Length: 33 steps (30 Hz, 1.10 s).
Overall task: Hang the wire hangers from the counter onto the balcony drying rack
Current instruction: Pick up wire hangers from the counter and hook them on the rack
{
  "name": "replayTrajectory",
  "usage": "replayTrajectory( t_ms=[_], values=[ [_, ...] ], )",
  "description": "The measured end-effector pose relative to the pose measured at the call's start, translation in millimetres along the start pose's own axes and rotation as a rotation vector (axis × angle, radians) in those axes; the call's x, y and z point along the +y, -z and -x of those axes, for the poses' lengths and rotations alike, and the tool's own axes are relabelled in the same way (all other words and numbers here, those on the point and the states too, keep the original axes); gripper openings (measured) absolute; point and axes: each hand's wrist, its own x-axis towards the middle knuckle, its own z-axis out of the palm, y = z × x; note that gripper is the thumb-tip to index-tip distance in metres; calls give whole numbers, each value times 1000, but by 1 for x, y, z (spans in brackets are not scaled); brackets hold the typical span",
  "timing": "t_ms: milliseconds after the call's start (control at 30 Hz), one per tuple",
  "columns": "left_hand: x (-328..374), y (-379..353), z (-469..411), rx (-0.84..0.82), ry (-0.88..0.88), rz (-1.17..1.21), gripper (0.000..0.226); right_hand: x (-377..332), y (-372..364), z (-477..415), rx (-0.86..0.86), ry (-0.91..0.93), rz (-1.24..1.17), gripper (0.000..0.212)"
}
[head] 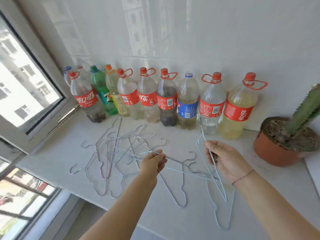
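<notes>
Several thin wire hangers (110, 149) lie tangled on the white counter (52, 156), their hooks pointing various ways. My left hand (153, 163) pinches the wire of one pale hanger (173, 187) at the right side of the pile. My right hand (223, 158) grips a light blue hanger (223, 212) by its upper wire, with its body hanging down past the counter's front edge. No drying rack is in view.
A row of large plastic drink bottles (149, 96) lines the tiled back wall. A potted cactus in a terracotta pot (275, 149) stands at the right. A window (24, 87) runs along the left. The counter's front edge (121, 212) drops to the floor.
</notes>
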Motion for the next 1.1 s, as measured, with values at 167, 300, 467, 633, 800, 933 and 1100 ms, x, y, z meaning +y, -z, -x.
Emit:
replayTrajectory(
  t_ms=[167,300,467,633,800,933,1100],
  values=[
    [-8,9,59,-29,-89,-15,19,-12,-21,20,-177,-13,29,12],
    [-12,28,105,-8,-168,-69,23,-9,-38,35,-308,-11,59,10],
    [-9,79,162,98,-248,-61,26,10,-78,63,-472,-71,67,8],
    [-6,136,228,309,-315,-8,26,32,-133,100,-646,-133,91,5],
    [-8,194,297,511,-403,66,22,47,-193,161,-839,-167,122,5],
    [-9,240,371,630,-486,183,17,60,-239,225,-986,-182,129,5],
    [-9,298,482,716,-593,261,17,70,-294,325,-1166,-195,162,19]
  ],
)
